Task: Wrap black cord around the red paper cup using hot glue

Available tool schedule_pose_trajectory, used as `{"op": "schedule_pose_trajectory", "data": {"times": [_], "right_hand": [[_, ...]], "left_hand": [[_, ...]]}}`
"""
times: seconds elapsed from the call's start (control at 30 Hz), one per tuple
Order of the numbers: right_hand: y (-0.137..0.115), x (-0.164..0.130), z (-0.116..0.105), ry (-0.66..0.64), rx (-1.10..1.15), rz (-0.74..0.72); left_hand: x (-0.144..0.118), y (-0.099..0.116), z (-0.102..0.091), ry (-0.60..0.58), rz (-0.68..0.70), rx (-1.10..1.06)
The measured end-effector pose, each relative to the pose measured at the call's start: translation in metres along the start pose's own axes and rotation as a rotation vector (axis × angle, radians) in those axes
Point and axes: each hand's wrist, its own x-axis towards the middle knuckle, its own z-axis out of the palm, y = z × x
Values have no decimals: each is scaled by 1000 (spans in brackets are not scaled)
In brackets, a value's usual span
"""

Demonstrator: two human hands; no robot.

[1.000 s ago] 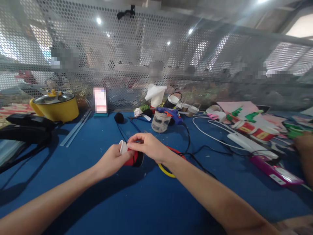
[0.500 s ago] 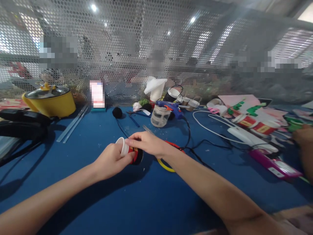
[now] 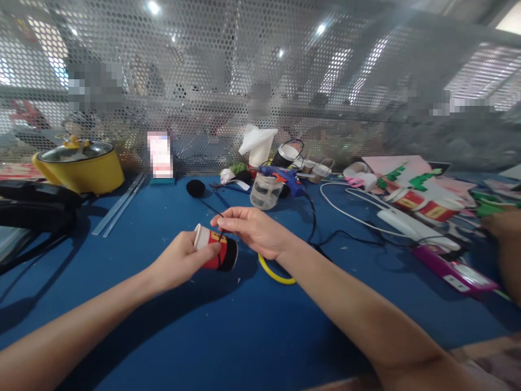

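Note:
My left hand (image 3: 179,262) grips a small red paper cup (image 3: 215,251) lying on its side above the blue table (image 3: 228,336); the cup has a white rim at left and a black band at right. My right hand (image 3: 252,231) hovers just above the cup and pinches a thin black thread (image 3: 205,205) that runs back to a black yarn ball (image 3: 196,188). A yellow ring (image 3: 277,272) lies on the table under my right wrist.
A yellow pot (image 3: 79,167) sits at the back left. A clear jar (image 3: 266,191), a blue glue gun (image 3: 285,177), white cable (image 3: 358,212), red cups (image 3: 419,206) and a purple tool (image 3: 456,270) crowd the right. Another person's hand (image 3: 504,239) shows at the right edge. Mesh panel (image 3: 260,81) behind.
My right hand lifted off the cup and now pulls the black thread upward. The cup in my left hand turned slightly, showing more of its side.

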Motion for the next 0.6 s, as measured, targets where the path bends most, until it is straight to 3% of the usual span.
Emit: {"op": "schedule_pose_trajectory", "data": {"times": [0.23, 0.6], "right_hand": [[-6, -3, -6, 70, -151, -237], [-7, -3, -9, 251, -433, -423]], "left_hand": [[4, 6, -2, 7, -245, -451], [6, 2, 1, -22, -290, -495]]}}
